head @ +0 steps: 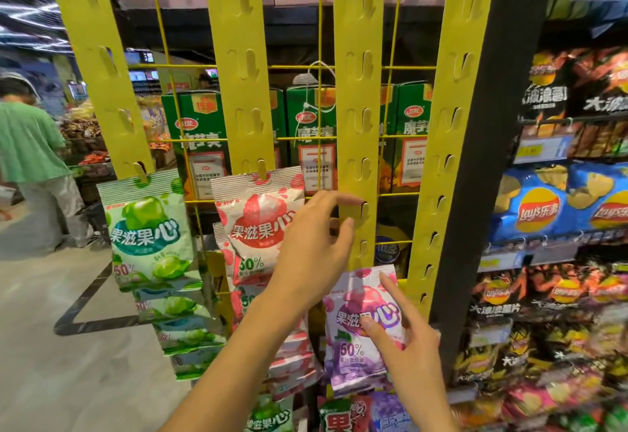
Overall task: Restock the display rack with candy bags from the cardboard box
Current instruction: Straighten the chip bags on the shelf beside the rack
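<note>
Okay, my right hand (407,346) is at five o'clock, grasping the purple candy bag (356,360): thumb (370,327) pressed on the front, forefinger (390,287) stretched up along its top right corner. The bag is tilted and sits just below the bare part of the third yellow strip (358,91) of the display rack (465,125). My left hand (312,244) is up at centre, forefinger and thumb curved onto that strip's left edge, one above and one below a hook tab (364,210). Pinching or only touching, I cannot tell. At eight o'clock, green candy bags (149,234) hang in a column from the first strip. Red candy bags (258,224) hang from the second, partly behind my left wrist. Over at three o'clock, chip bags (530,207) fill the shelves.
</note>
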`<action>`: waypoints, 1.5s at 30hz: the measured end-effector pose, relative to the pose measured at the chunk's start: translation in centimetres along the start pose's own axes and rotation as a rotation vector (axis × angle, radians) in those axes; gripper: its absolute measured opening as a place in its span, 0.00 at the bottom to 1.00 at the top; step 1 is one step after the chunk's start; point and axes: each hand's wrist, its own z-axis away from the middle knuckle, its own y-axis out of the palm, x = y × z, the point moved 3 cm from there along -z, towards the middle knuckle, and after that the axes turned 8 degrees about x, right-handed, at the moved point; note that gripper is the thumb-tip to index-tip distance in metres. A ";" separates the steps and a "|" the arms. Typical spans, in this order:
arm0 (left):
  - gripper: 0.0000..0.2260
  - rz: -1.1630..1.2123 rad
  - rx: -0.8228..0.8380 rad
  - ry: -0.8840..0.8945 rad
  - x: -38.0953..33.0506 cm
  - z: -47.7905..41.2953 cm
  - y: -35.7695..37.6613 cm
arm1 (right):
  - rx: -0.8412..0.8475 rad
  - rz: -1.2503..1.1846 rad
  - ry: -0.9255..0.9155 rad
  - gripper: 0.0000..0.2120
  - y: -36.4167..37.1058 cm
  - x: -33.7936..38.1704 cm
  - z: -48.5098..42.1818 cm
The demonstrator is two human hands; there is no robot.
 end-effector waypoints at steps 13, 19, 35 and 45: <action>0.10 0.022 -0.014 0.010 0.0 -0.1 0.5 | -0.005 0.006 0.016 0.27 -0.5 -1.9 0.0; 0.11 0.011 -0.019 0.001 0.1 -0.2 0.4 | 0.016 0.032 0.033 0.27 -0.5 -2.6 0.0; 0.12 -0.073 -0.020 0.030 0.6 -0.4 0.9 | -0.007 0.259 0.019 0.32 0.0 -3.4 -0.5; 0.15 -0.079 -0.044 0.049 0.4 0.3 1.1 | -0.036 0.507 -0.033 0.35 0.4 -2.9 -0.5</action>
